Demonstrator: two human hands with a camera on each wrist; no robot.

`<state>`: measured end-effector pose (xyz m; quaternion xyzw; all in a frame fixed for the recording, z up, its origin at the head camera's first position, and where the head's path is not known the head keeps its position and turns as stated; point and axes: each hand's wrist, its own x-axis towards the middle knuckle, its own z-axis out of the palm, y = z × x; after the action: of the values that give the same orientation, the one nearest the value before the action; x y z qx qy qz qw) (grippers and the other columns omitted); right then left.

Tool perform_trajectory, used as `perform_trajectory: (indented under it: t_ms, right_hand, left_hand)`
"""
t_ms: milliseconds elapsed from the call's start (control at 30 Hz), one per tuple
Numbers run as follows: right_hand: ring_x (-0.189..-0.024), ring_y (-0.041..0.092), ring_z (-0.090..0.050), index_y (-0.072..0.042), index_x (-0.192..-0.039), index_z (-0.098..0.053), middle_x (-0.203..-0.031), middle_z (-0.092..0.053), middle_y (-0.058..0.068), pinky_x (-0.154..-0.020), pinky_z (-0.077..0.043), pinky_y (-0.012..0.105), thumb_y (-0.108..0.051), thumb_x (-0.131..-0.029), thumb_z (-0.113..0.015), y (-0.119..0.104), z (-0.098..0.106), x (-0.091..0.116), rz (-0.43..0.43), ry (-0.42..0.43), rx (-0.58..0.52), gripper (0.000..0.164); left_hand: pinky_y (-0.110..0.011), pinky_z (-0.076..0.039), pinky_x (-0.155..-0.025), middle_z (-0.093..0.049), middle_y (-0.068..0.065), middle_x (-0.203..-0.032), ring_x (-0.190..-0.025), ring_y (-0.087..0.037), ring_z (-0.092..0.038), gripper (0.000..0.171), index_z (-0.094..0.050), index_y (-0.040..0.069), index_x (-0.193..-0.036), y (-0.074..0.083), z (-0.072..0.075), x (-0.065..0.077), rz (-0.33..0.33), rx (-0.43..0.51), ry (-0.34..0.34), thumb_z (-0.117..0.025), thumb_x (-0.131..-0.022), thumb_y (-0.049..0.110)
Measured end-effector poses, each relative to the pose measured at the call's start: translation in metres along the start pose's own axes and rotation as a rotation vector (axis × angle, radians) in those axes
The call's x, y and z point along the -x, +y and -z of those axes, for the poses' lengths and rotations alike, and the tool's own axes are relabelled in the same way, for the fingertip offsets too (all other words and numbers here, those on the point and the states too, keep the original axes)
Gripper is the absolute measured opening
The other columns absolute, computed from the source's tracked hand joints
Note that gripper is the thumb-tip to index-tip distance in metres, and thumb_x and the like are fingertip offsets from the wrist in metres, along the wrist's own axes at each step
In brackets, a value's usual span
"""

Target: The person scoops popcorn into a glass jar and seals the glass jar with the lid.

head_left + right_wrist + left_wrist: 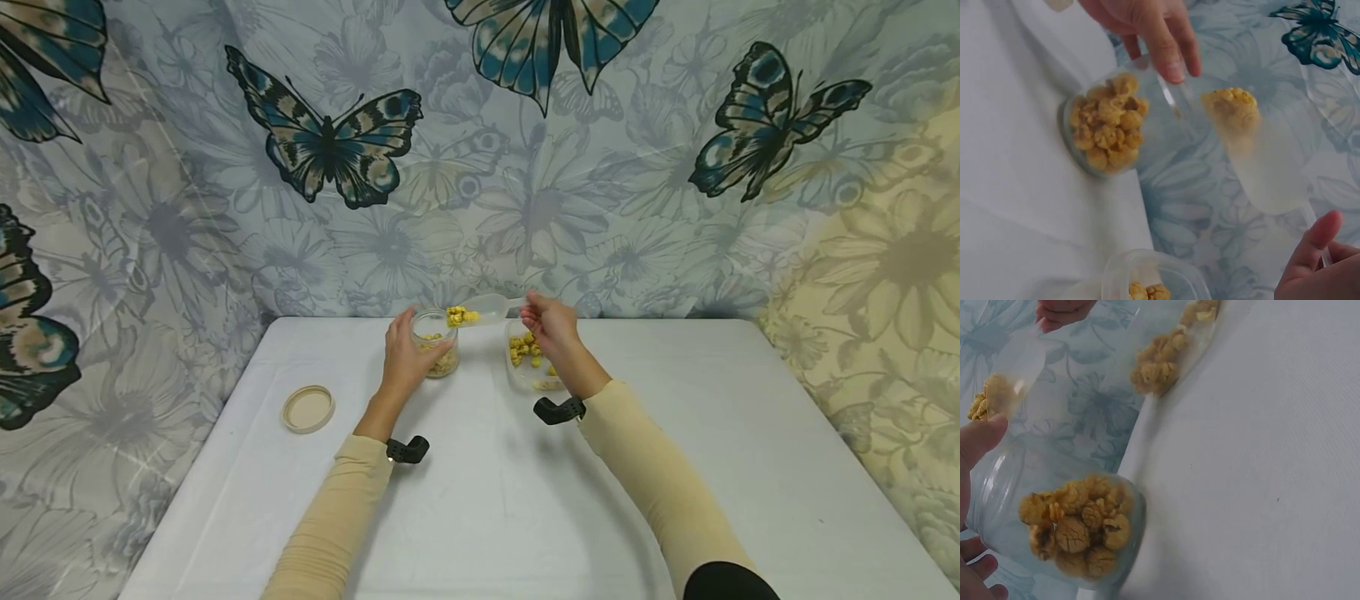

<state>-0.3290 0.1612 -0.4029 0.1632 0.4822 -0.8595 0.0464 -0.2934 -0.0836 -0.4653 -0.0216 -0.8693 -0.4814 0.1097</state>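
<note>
My left hand (pixel 405 357) grips a clear glass jar (pixel 999 481) near its rim, thumb on one side and fingers on the other. Golden popcorn (pixel 1109 122) fills the lower part of the jar, which stands on the table. In my right hand (pixel 553 327) is the handle of a translucent plastic scoop (pixel 1269 172), pinched between thumb and fingers. More popcorn (pixel 459 316) sits at the scoop's front end, right at the jar's mouth. Below my right hand stands a clear plastic container (pixel 517 377) with some popcorn in it.
A round, pale lid (pixel 308 409) lies on the white-covered table (pixel 480 500), left of the jar. Behind the table's far edge hangs a butterfly-patterned cloth (pixel 540 217). Each wrist wears a black camera band.
</note>
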Motion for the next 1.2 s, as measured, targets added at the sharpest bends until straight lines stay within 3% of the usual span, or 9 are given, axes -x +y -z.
perform_trajectory:
  t_ms: [267,467,600,900,1200]
  right_hand:
    - [-0.050,0.010,-0.060,0.000,-0.093,-0.063,-0.059,-0.065,0.003,-0.050,-0.053,0.015,-0.011,-0.097,-0.059,0.004,-0.004,0.001,0.014,0.019,0.000,0.012]
    - [-0.047,0.008,-0.060,0.000,-0.086,-0.063,-0.056,-0.064,0.002,-0.049,-0.052,0.015,-0.007,-0.096,-0.059,0.005,-0.012,0.004,0.077,0.005,-0.011,0.013]
    - [-0.048,0.007,-0.059,0.005,-0.098,-0.062,-0.057,-0.063,0.000,-0.049,-0.052,0.015,-0.009,-0.097,-0.059,0.006,-0.022,0.006,0.149,0.003,0.021,0.014]
    - [-0.046,0.007,-0.058,-0.001,-0.091,-0.062,-0.060,-0.060,0.000,-0.048,-0.052,0.018,-0.012,-0.094,-0.065,0.009,-0.050,0.015,0.364,0.063,0.197,0.012]
    - [-0.048,0.006,-0.056,0.009,-0.100,-0.067,-0.063,-0.059,-0.002,-0.045,-0.050,0.017,-0.015,-0.094,-0.065,0.014,-0.063,0.018,0.515,0.028,0.375,0.025]
  left_hand:
    - [-0.057,-0.029,-0.116,-0.030,-0.022,-0.153,-0.142,-0.038,-0.030,0.099,-0.021,0.006,-0.155,-0.010,-0.003,-0.002,0.056,0.052,-0.057,-0.076,-0.082,0.045]
    - [-0.056,-0.027,-0.117,-0.031,-0.023,-0.153,-0.143,-0.039,-0.030,0.100,-0.021,0.005,-0.155,-0.014,-0.004,-0.003,0.090,0.075,-0.070,-0.076,-0.081,0.045]
    - [-0.054,-0.027,-0.118,-0.033,-0.021,-0.151,-0.143,-0.037,-0.031,0.100,-0.023,0.004,-0.153,-0.013,-0.004,-0.004,0.126,0.074,-0.074,-0.076,-0.081,0.046]
    - [-0.052,-0.028,-0.119,-0.035,-0.018,-0.151,-0.143,-0.035,-0.033,0.101,-0.024,0.007,-0.154,-0.012,-0.001,-0.004,0.146,0.065,-0.085,-0.076,-0.079,0.051]
    - [-0.053,-0.028,-0.118,-0.035,-0.017,-0.151,-0.143,-0.036,-0.033,0.100,-0.024,0.009,-0.154,-0.015,-0.001,-0.004,0.141,0.046,-0.089,-0.075,-0.080,0.053]
